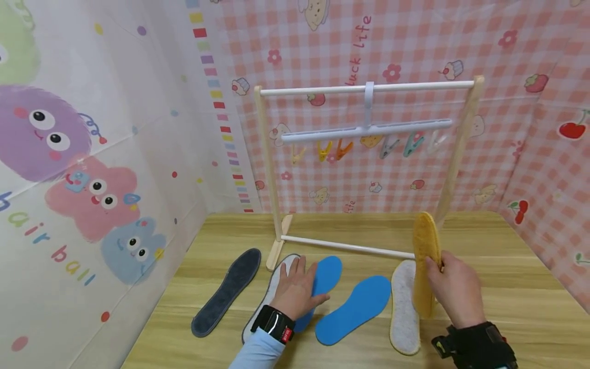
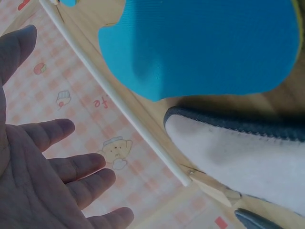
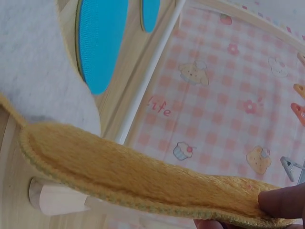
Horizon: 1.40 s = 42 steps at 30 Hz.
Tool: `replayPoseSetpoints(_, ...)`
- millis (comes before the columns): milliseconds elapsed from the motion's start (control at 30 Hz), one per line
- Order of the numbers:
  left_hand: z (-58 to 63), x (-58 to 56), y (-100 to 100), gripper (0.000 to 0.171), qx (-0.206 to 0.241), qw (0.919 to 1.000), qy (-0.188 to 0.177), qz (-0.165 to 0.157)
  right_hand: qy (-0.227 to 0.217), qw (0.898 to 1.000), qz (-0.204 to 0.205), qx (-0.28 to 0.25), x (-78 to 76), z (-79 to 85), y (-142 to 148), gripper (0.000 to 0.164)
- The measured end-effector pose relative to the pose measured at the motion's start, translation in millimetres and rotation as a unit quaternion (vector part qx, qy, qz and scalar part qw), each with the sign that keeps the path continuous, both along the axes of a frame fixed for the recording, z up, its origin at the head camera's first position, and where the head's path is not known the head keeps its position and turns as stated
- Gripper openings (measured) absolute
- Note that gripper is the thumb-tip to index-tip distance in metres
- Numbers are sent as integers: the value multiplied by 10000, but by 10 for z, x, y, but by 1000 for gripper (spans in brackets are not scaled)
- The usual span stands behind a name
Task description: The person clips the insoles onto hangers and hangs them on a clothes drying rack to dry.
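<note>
My right hand (image 1: 458, 292) pinches a fuzzy yellow insole (image 1: 424, 243) between thumb and fingers. That insole is raised upright on its edge; in the right wrist view its yellow pile (image 3: 128, 164) fills the lower part. Beside it lies a light grey insole (image 1: 404, 312) with a yellow border. With fingers spread and straight, my left hand (image 1: 297, 289) hovers over a white insole (image 1: 264, 307) with a dark border and a blue insole (image 1: 328, 277), partly covering both. The left wrist view shows nothing in its palm. A second blue insole (image 1: 355, 310) lies between the hands.
A dark grey insole (image 1: 226, 294) lies at the left. Behind stands a wooden rack with a white top bar (image 1: 318, 90) and bottom bar (image 1: 345, 247). From it hangs a pale blue hanger (image 1: 332, 134) carrying several clips, including an orange one (image 1: 343, 149). Patterned cloth surrounds the table.
</note>
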<state>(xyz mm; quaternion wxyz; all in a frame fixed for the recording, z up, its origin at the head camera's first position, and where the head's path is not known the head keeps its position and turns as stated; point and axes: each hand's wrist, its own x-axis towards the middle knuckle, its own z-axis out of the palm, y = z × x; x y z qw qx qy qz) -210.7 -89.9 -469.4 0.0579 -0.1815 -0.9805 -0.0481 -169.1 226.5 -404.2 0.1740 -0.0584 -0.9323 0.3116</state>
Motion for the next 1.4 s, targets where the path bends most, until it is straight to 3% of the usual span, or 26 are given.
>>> replayPoseSetpoints(300,60,-51,-20,75,50,9999,-106,-77,-157,9992,11,-364,-6,35,-130,34)
replayPoseSetpoints(533,144,-91,-34,72,295,9991,-237,-180,101,9998,-49,-185,-26,11,-192,31)
replayPoseSetpoints(800,189,-123,-57,72,449,9980,-394,-212,97,9997,12,-242,-28,6,-252,31)
replayPoseSetpoints(1200,177,-184,-108,70,561,9981,-150,-222,-9,9991,229,-355,-67,18,-353,34)
replayPoseSetpoints(1400,186,-187,-124,68,665,9974,-183,-229,239,9992,172,-262,-76,-13,-423,27)
